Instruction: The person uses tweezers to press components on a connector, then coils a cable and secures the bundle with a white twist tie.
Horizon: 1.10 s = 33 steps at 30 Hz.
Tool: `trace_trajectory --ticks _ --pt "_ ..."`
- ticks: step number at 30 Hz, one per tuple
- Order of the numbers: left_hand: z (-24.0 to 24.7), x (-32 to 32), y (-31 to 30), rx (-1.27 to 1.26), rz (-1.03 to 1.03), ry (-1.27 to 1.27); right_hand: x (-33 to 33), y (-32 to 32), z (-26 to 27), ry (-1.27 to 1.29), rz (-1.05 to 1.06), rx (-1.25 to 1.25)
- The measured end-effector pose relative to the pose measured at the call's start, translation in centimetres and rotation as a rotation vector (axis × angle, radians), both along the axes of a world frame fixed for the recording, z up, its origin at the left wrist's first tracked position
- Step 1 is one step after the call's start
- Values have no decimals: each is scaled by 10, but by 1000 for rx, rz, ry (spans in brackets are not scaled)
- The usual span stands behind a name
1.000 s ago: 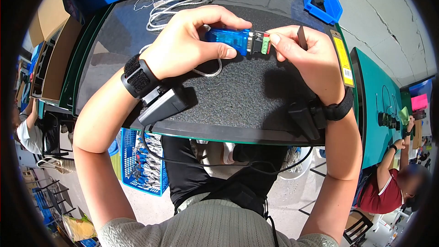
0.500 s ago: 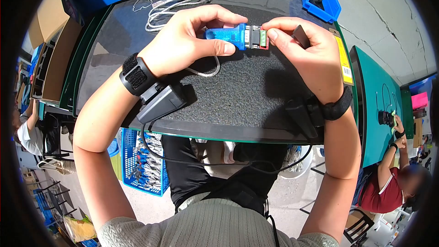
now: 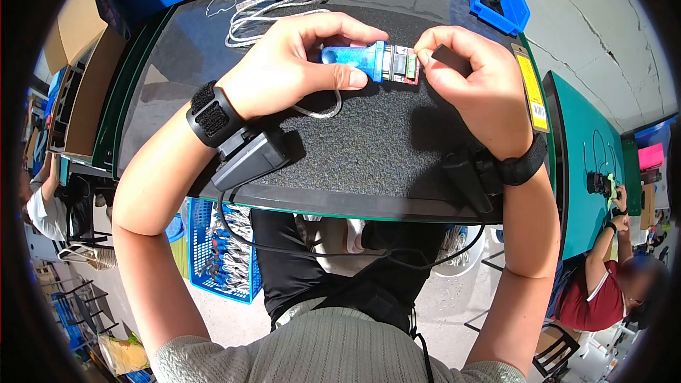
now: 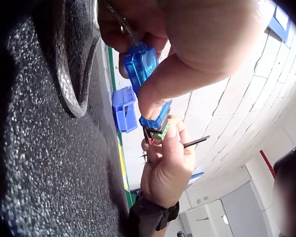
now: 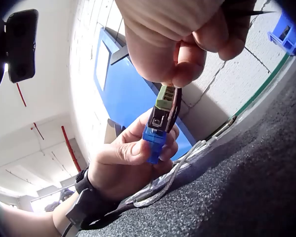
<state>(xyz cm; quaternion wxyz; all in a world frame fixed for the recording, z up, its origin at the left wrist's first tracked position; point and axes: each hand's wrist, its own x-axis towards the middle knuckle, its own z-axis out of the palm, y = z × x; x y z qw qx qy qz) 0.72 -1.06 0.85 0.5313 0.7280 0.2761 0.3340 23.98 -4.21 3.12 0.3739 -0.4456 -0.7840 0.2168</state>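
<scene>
In the head view the left hand (image 3: 284,64) grips a translucent blue connector (image 3: 355,58) between thumb and fingers, over the dark mat. A small black adapter with a green terminal block (image 3: 411,67) sits on the connector's right end. The right hand (image 3: 475,85) pinches at the outer end of that block with thumb and index finger. A thin dark tool (image 3: 451,59) lies within the right hand, its pointed tip showing in the right wrist view (image 5: 259,12). A clear cable (image 4: 71,74) trails from the connector in the left wrist view.
Coiled cable (image 3: 245,25) lies at the back of the mat (image 3: 340,156). A blue bin (image 3: 496,0) stands back right, a yellow-labelled strip (image 3: 532,89) at the right edge. Below the table is a blue basket of cables (image 3: 223,255). Another person (image 3: 603,291) works at the right.
The connector has turned slightly in the left hand, its green block now facing differently. The right fingers have shifted a little at the block's end, and the dark tool has tilted.
</scene>
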Motion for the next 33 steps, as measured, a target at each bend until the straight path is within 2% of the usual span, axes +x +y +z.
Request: trace_trajectory --ticks 4,6,9,17,23,25,26,33 --pt "1 1 0 1 -14 -2 0 1 -2 -16 2 4" --pt "0 0 1 -1 -18 -21 -1 -2 -1 143 -6 -131" --pt "0 0 2 11 -2 -47 -1 -2 -2 186 -6 -141" --pt "-1 -1 4 47 18 -60 0 8 -13 317 -12 -50" --pt "1 -1 2 53 20 -41 1 6 -7 261 10 -127" --pt "0 -1 3 60 24 -38 0 2 0 273 -16 -312" --pt "0 -1 3 60 24 -38 0 2 -1 273 -16 -311" --pt "0 -1 3 67 52 -53 1 7 -12 414 125 -320"
